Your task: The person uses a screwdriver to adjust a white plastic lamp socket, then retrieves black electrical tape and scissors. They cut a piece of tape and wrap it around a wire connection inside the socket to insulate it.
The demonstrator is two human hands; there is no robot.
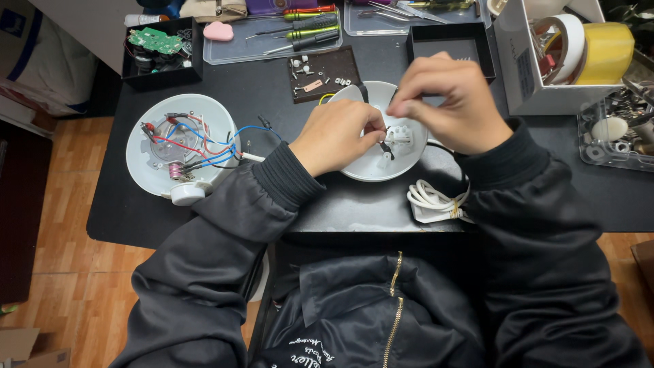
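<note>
Two hands meet over the white round housing [371, 163], which sits on the black table [340, 204] just in front of you, near its front edge. Your left hand [334, 136] is pinched shut on a small part inside the shell, beside the white fitting [398, 136] at its centre; what exactly it grips is too small to tell. Your right hand [449, 102] hovers just above, fingers curled and pinching something thin over the same spot. By my reading you are in the middle of fitting or freeing a small piece at that fitting, so the next move calls for a steady, fine pinch and a still shell. Just right of the housing lies a coiled white cable [432, 201]. To the left sits a second white shell [180, 146] with red and blue wires [204, 146]. Screwdrivers [306, 31] rest in a clear tray at the back.
</note>
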